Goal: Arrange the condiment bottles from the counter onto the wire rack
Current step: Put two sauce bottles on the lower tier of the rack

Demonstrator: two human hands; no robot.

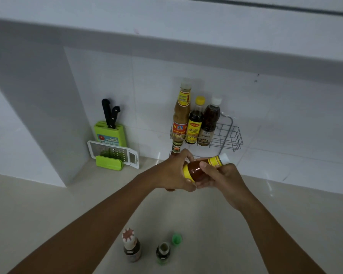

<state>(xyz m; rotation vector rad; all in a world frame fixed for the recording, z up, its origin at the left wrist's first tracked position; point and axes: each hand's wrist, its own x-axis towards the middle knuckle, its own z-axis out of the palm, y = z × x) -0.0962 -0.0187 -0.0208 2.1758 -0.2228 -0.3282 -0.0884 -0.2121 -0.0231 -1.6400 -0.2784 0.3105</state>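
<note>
A pale beige kitchen counter (48, 210) meets a white tiled wall, and at about one o'clock from the frame's centre a chrome wire rack (229, 135) hangs on the tiles. Three bottles fill its left half: a tall tan-sauce bottle with a yellow and red label (181, 113), a dark bottle with a yellow cap (195, 121) beside it, and a brown bottle with a white cap (210, 121) next along; the right half of the basket stands free. Just below the rack, both hands grip a brown sauce bottle with yellow label bands and a white cap (203, 169), tilted with its cap toward two o'clock: the left hand (174, 171) is wrapped around its base, and the right hand (222, 177) is closed about its middle. A small dark jar (176, 148) shows partly behind the left hand. At six o'clock, three more containers wait on the counter: a bottle with a red and white patterned cap (131, 246), a small dark bottle (163, 253) and a green-capped one (176, 238), too blurred to describe further. To place this bottle well, I would bring it upright first, lift it clear over the front wire, and lower it into the free space at the right, releasing only once its base sits flat.
</note>
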